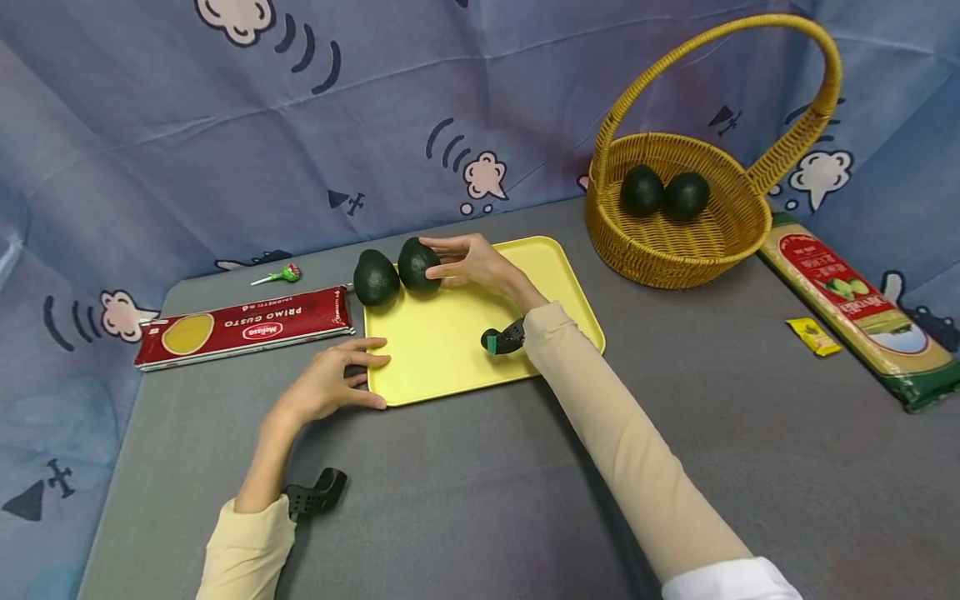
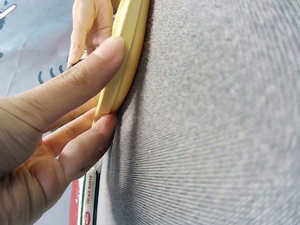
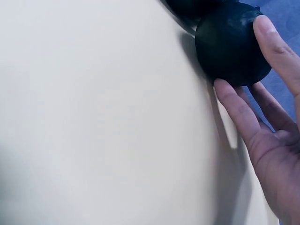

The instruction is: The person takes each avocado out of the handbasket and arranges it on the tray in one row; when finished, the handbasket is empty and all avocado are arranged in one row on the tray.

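Note:
My right hand (image 1: 480, 262) holds a dark green avocado (image 1: 415, 271) between thumb and fingers, at the back left of a yellow tray (image 1: 450, 354). Beside it on the tray's back left corner sits a second avocado (image 1: 375, 279). In the right wrist view, my thumb lies on one side of the held avocado (image 3: 229, 47) and my fingers on the other. At the tray's front left corner, my left hand (image 1: 330, 379) grips the rim. The left wrist view has its thumb and fingers against the tray edge (image 2: 126, 61).
A wicker basket (image 1: 637, 258) with a tall handle stands at the back right, two avocados (image 1: 663, 193) inside. Right of it lie a pasta packet (image 1: 862, 308) and a small yellow sachet (image 1: 813, 337). Left of the tray are a red spaghetti packet (image 1: 247, 327) and a lollipop (image 1: 288, 272).

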Demonstrator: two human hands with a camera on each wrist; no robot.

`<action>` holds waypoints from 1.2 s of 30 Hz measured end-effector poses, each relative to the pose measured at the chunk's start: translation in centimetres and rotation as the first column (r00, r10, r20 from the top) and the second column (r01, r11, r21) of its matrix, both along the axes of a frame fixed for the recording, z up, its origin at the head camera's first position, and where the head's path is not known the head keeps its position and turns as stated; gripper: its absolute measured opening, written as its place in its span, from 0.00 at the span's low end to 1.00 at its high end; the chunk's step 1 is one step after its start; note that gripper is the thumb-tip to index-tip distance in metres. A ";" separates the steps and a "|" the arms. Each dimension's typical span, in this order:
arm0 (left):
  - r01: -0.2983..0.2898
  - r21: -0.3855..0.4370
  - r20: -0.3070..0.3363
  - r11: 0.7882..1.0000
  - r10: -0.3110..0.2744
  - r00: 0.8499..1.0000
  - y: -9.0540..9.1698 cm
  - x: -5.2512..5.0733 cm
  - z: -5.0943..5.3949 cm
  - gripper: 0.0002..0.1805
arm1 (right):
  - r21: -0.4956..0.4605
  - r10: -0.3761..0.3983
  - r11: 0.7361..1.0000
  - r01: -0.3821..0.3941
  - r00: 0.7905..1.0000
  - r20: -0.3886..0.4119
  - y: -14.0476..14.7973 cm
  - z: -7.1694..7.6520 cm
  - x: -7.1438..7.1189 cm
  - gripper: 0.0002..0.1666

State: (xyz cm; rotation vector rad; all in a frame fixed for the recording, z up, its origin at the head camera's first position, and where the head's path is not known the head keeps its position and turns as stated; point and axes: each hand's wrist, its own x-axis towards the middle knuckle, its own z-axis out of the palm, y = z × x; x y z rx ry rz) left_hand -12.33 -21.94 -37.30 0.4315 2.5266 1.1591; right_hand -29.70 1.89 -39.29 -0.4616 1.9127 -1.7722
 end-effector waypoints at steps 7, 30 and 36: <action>0.006 -0.001 0.001 1.000 -0.006 1.000 0.0 0.0 0.0 0.32 | -0.051 -0.001 0.999 0.003 0.999 0.038 0.3 0.1 0.1 0.36; 0.000 -0.023 -0.041 1.000 -0.001 0.999 -0.2 0.1 -0.4 0.33 | -0.105 -0.004 0.994 0.010 0.998 0.059 6.5 1.2 0.4 0.34; 0.003 -0.022 -0.040 1.000 -0.003 0.999 -0.1 0.0 -0.4 0.33 | -0.120 -0.025 0.992 0.031 0.998 0.055 8.9 2.1 1.2 0.34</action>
